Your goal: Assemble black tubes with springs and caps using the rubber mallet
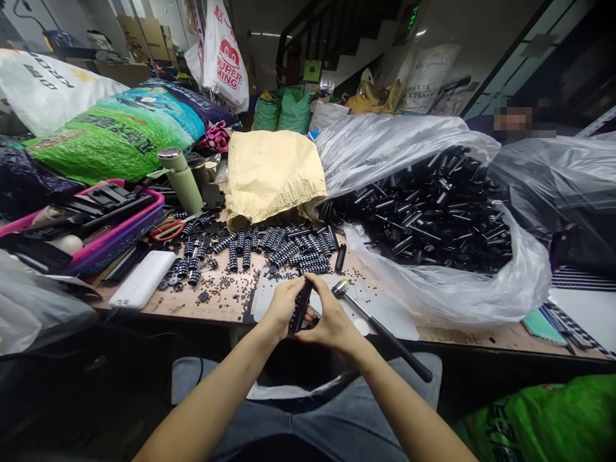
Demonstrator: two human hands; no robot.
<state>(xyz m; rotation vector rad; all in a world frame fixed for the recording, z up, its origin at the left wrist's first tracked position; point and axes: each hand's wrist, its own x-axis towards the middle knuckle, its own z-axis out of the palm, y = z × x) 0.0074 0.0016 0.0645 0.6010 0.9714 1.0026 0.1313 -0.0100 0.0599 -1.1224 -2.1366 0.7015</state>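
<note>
My left hand (282,308) and my right hand (330,317) meet at the near table edge, both closed round a black plastic rod (302,305) held upright between them. Just right of my right hand lies a small hammer (380,328) with a metal head and black handle, its handle sticking out over the table edge. Beyond my hands lie several assembled black rods with white rings (289,247) and small black washers (192,273) scattered on the wooden table (216,301).
A clear plastic bag of black tubes (433,212) fills the right. A yellow sack (269,170) stands behind the parts. At left sit a pink basket (103,240), a green flask (180,176), red scissors (168,229) and a white power bank (142,279). Another person sits far right.
</note>
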